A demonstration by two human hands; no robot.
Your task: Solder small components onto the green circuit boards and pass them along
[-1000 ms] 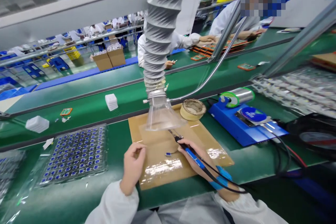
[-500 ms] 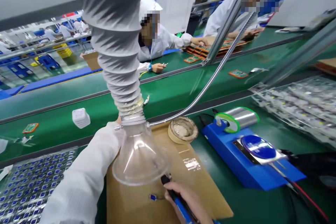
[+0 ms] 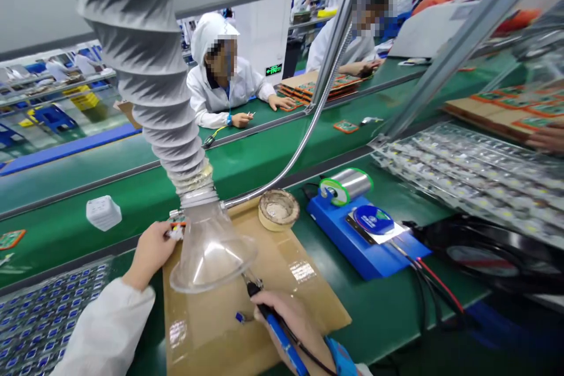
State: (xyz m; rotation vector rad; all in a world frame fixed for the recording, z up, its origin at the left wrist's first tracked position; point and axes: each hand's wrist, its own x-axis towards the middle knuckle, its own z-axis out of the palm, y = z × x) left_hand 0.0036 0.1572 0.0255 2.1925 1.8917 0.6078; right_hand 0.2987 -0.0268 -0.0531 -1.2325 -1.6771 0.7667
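Fingers of my right hand (image 3: 294, 322) were wrapped round the iron (image 3: 272, 320), pen-style, its tip just under the rim of the clear funnel (image 3: 210, 254). A small blue part (image 3: 240, 318) lay on the brown mat (image 3: 304, 299), just left of those fingers. My left hand (image 3: 150, 252) was out at the mat's far-left corner, fingertips pinched on a small white and orange piece (image 3: 177, 230) right beside the funnel's neck. Above the funnel rose the grey ribbed hose (image 3: 145, 76). Past it on the mat sat a tape roll (image 3: 278, 210), then the blue station (image 3: 365, 238) with its solder spool (image 3: 346, 185), cables trailing right. To my left lay a tray (image 3: 39, 323) of blue parts. Across the green belt (image 3: 264, 153), a person (image 3: 220, 91) in white sat at work.
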